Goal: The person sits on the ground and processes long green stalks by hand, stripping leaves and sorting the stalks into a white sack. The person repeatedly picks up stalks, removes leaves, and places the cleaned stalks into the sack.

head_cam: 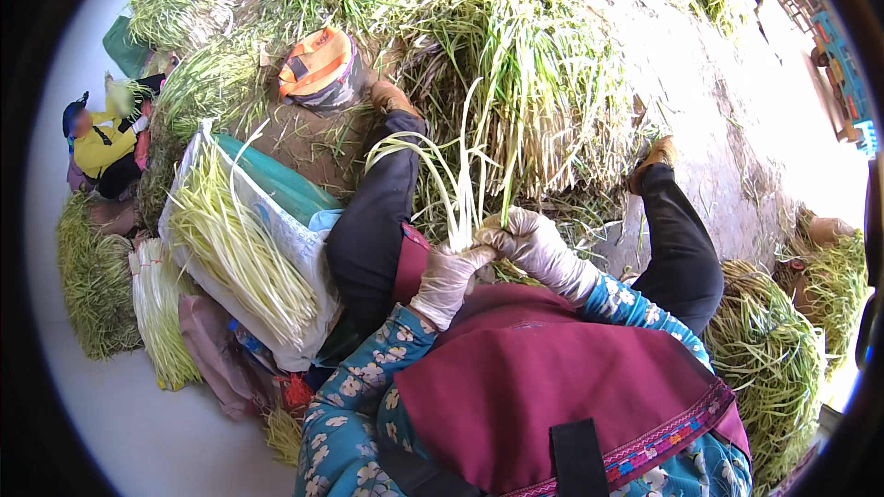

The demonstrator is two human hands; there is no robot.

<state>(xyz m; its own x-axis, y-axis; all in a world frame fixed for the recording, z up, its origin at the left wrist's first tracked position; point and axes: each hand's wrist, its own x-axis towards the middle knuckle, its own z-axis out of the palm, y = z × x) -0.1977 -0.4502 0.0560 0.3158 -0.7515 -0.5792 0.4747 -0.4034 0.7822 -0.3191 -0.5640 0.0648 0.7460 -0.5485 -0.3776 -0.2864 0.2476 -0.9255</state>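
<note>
My left hand (447,281), in a pale thin glove, grips a small bunch of whitish leafy stalks (461,200) that fan upward and droop to the left. Against it, fingertips meeting, my gloved right hand (535,243) pinches a green blade (507,197); its other contents are hidden by the fingers. Beyond both hands a large heap of green, chive-like stalks (545,96) lies between my feet, its pale root ends towards me. By my left knee, pale yellow trimmed stalks (242,241) lie lengthwise on a white woven sack (297,235) bearing print.
An orange and dark round cushion-like bundle (321,69) sits on the littered ground. Tied pale stalks (157,310) lie at far left. More green bundles (766,352) stand at right. A person in yellow (103,145) sits at left. A blue vehicle (839,69) appears at far right.
</note>
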